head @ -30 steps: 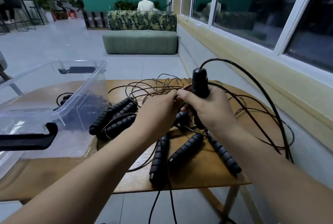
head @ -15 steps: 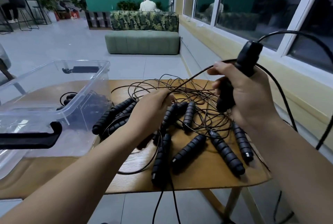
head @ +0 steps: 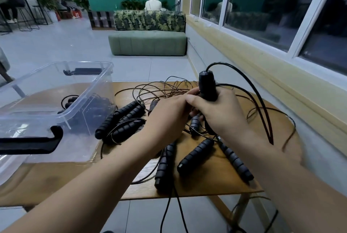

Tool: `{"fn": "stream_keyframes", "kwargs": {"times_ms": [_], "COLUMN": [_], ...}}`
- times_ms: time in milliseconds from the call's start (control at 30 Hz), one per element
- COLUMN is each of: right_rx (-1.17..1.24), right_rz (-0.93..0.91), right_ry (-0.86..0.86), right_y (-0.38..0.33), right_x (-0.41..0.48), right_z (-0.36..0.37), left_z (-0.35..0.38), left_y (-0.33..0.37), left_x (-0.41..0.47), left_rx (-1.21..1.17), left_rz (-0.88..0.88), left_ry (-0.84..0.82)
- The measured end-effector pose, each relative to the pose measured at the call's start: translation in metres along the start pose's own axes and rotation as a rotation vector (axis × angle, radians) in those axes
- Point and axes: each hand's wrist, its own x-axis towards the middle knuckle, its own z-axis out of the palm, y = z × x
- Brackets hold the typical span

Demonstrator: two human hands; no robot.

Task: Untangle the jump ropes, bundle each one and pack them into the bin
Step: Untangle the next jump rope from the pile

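**A:** Your right hand point(head: 221, 118) is wrapped round a smooth black jump-rope handle point(head: 207, 86). The thumb lies across the front, and you hold it upright above the middle of the wooden table point(head: 216, 182).

**B:** A long black cord point(head: 262, 105) leaves its top cap, arcs out toward three o'clock and drops back to the tabletop.

**A:** Your left hand point(head: 167, 118) is pressed against the right one from the nine o'clock side, with its back to the camera. The fingers are tucked out of sight, so I cannot tell whether you're pinching anything.

**B:** Beyond your knuckles, at twelve o'clock, sits the tangle of thin black cords point(head: 159, 90), loops piled over loops.

**A:** Just beside the bin, at nine o'clock from your hands, lies a cluster of ribbed black foam handles point(head: 122, 118).

**B:** There are three more singles nearer you. One ribbed handle point(head: 235, 161) is at five o'clock and a second ribbed handle point(head: 195, 155) is at six. A third ribbed handle point(head: 165, 165) is at seven, by the table's near edge, where cords hang over.

**A:** The clear plastic bin with black latches point(head: 105, 75) stands on the table's nine o'clock end. One bundled black rope point(head: 69, 101) is already inside it.
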Motion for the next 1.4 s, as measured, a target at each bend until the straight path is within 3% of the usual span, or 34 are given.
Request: {"fn": "stream_keyframes", "kwargs": {"times_ms": [300,467,700,1000,1233,1400], "right_rx": [0.102,0.28,0.376,0.4,0.555,0.541], "right_rz": [-0.09,-0.13,-0.037,0.082,0.214,0.372], "right_ry": [-0.079,0.039,0.189,0.055,0.196,0.068], "right_y": [-0.018,-0.037,-0.03,-0.023,-0.028,-0.022], "right_x": [-0.005,-0.002,0.013,0.004,0.006,0.008], "right_z": [-0.012,-0.036,-0.054,-0.03,-0.029,-0.031], "left_z": [0.012,0.016,0.004,0.004,-0.006,-0.01], "left_y": [-0.031,-0.053,-0.048,-0.025,-0.023,-0.024], "left_x": [-0.002,-0.003,0.002,0.006,0.008,0.008], "left_rx": [-0.047,0.037,0.017,0.006,-0.419,-0.54], "left_rz": [-0.107,-0.22,-0.216,-0.205,-0.424,-0.569], "left_ry": [-0.053,-0.088,0.013,0.047,0.138,0.053]}}
